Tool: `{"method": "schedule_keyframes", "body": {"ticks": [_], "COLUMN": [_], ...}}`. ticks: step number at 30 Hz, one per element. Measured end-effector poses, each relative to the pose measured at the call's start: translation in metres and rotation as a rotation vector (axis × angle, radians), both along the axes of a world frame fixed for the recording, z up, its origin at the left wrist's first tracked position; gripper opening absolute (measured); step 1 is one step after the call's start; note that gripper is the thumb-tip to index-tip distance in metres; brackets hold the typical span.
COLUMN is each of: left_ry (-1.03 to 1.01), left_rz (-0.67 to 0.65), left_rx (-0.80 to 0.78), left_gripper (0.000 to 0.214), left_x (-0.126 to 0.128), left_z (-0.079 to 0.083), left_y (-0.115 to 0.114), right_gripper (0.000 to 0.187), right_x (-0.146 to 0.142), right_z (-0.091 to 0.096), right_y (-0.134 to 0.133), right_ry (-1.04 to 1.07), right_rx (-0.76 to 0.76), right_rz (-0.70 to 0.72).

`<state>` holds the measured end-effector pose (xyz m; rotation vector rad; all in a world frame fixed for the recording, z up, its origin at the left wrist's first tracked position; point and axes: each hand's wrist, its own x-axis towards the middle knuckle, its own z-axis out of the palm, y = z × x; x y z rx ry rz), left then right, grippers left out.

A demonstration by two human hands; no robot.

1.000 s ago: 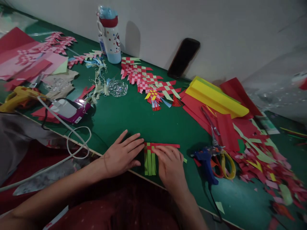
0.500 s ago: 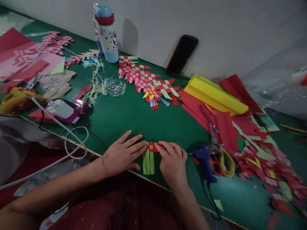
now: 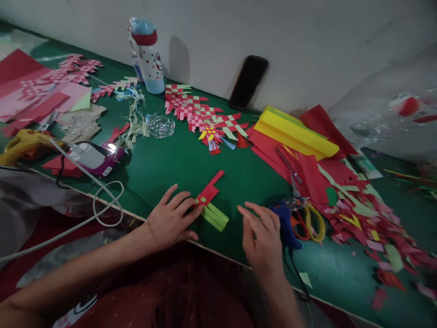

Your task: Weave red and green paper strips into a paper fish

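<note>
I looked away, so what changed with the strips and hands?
The woven strips turned anticlockwise: the green ends now point more rightward. The right hand let go and moved right. The left hand still touches them; bottle and phone stayed put.

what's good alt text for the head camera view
A person's left hand touches a partly woven red and green paper piece on a green table; the right hand is apart from it. Beyond are woven paper shapes, a standing bottle and a leaning phone.
</note>
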<state>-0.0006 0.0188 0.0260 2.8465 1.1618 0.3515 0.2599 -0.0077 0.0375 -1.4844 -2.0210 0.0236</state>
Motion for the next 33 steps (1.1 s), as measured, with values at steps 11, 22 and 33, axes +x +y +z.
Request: {"method": "schedule_keyframes", "body": {"ticks": [11, 22, 33], "left_ry": [-0.223, -0.206, -0.141], "left_rz": [-0.027, 0.037, 0.066], "left_rx": [-0.093, -0.388, -0.428], "left_gripper": [0.028, 0.011, 0.008], "left_x": [0.011, 0.037, 0.043], "left_z": [0.001, 0.012, 0.019], "left_y": [0.000, 0.031, 0.034], "right_gripper": [0.058, 0.068, 0.062], "right_x": [0.081, 0.089, 0.082], "right_z": [-0.013, -0.020, 0.018], "right_y": [-0.026, -0.023, -0.034], "right_ry": [-0.231, -0.228, 0.043], "right_rx": [-0.117, -0.156, -0.163], "right_rz": [-0.426, -0.511, -0.781]}}
